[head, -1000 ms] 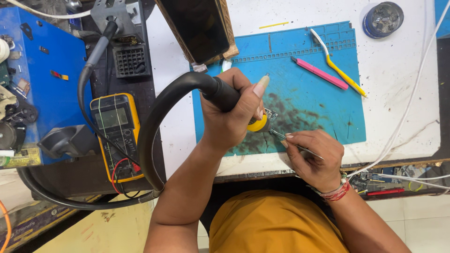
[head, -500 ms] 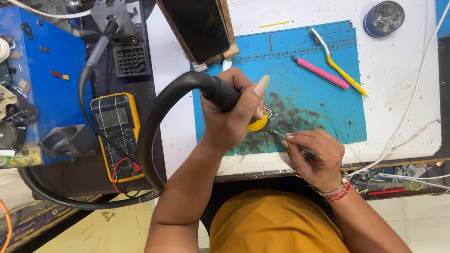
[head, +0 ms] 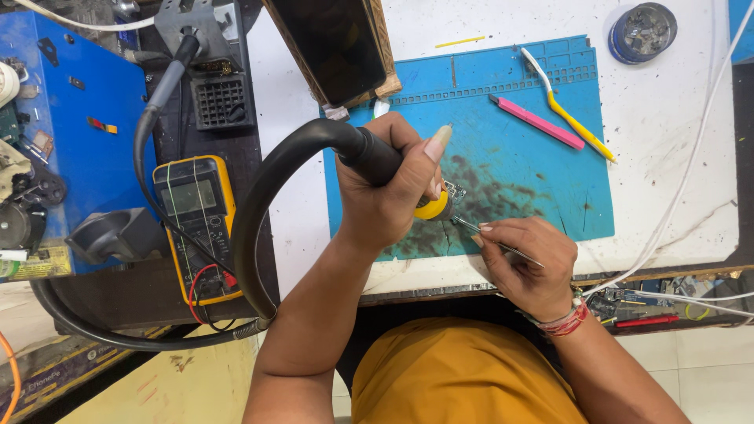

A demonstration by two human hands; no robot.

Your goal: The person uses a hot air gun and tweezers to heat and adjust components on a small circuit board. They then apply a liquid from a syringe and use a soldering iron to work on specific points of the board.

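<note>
Gripping the hot-air handle (head: 369,153), left hand (head: 389,192) hovers beside tweezers (head: 491,238).

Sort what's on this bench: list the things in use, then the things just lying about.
In use: hot-air handpiece in left hand; tweezers in right hand; small part; blue mat.

Lying about: multimeter; pink tool; yellow-handled tool; round tin.
</note>
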